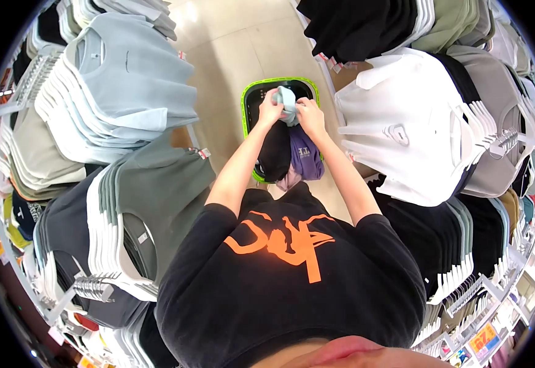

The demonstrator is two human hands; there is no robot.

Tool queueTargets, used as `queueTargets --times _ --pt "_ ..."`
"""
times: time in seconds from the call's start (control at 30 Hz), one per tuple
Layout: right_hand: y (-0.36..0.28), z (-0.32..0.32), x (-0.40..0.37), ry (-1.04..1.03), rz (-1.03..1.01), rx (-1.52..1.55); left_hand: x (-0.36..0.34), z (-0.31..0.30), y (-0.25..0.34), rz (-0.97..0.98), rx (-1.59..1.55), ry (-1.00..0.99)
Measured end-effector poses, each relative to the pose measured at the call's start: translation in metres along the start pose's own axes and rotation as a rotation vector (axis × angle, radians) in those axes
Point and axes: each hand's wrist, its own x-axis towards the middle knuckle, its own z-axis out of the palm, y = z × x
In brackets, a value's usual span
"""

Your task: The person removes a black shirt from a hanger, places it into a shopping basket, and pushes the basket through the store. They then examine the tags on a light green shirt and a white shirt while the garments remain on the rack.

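"As one side is pinched by the left hand (pixel 270 110), how should the pale blue cloth (pixel 285 98) be handled?"

"Over the basket (pixel 284 79), with the other side pinched by the right hand (pixel 311 115), its folds should be kept even"

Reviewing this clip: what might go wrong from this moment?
The pale blue cloth is bunched between the left hand and right hand, so it could slip or unfold.
The purple garment bulges by the side of the green-rimmed basket and might spill over.
With racks close on both sides, an elbow could brush the white shirts.
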Motion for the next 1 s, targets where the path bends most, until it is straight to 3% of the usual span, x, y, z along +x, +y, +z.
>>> queueTargets --times 0.17,0.33,0.53,0.6,0.7,0.8,0.83,0.87,0.9,0.93,0.97,1.0 --pt "0.008 0.019 -0.015 0.007 0.076 0.016 -0.010 0.010 -0.031 -0.017 -0.120 0.115" --pt "0.012 0.010 0.013 0.014 0.095 0.043 0.016 0.003 -0.016 -0.063 -0.152 0.003" --pt "0.012 -0.009 0.024 0.119 0.022 0.012 0.004 0.012 0.016 0.198 -0.015 0.114" --pt "0.011 -0.009 0.007 0.139 -0.030 0.001 0.002 0.012 -0.013 0.352 0.211 0.244" --pt "0.017 0.007 -0.043 -0.015 -0.046 0.040 -0.044 0.011 -0.035 0.116 0.306 0.067" --pt "0.027 0.040 -0.125 -0.381 0.109 0.036 -0.077 -0.002 -0.130 -0.118 0.660 -0.257" --pt "0.033 0.049 -0.156 -0.531 0.163 0.065 -0.079 -0.019 -0.199 0.332 0.808 -0.640" --pt "0.027 0.042 -0.165 -0.966 0.324 0.018 -0.093 -0.028 -0.223 0.690 0.868 -0.858" --pt "0.023 0.033 -0.191 -0.914 0.327 0.172 -0.104 -0.035 -0.285 0.421 1.111 -1.084" --pt "0.026 0.043 -0.225 -0.946 0.377 0.145 -0.143 -0.038 -0.241 -0.039 0.954 -0.963" --pt "0.029 0.056 -0.255 -0.976 0.427 0.118 -0.167 -0.049 -0.208 -0.093 0.775 -0.933" --pt "0.026 0.054 -0.270 -1.000 0.521 0.165 -0.177 -0.064 -0.223 -0.148 0.892 -0.885"
